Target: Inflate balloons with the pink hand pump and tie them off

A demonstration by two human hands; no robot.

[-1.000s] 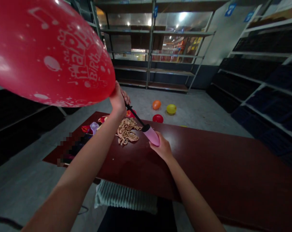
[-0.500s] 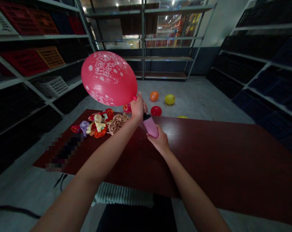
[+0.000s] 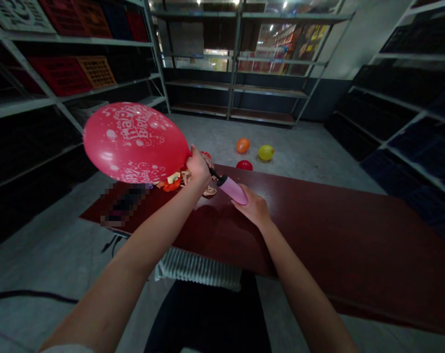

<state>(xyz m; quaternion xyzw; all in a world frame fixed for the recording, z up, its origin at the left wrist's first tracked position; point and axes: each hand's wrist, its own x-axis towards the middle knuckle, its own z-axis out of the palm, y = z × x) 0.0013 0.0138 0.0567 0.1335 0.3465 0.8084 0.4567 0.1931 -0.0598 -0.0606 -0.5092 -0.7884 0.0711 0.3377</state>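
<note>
Brown table (image 3: 325, 235), limp balloons (image 3: 172, 183), tan strands (image 3: 209, 191) atop

Bare left hand (image 3: 199, 165) and bare right hand (image 3: 252, 205) — pale sleeve edge (image 3: 68, 349) — dark trousers (image 3: 207, 316)

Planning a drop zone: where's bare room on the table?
Bare: table between right forearm and right edge; smaller patch between both forearms, nearer than the pink pump. Crowded: left side, with deflated balloons, beige strands, a pixelated item.

White-printed red balloon (image 3: 136, 143), pink pump (image 3: 234, 190)
</note>
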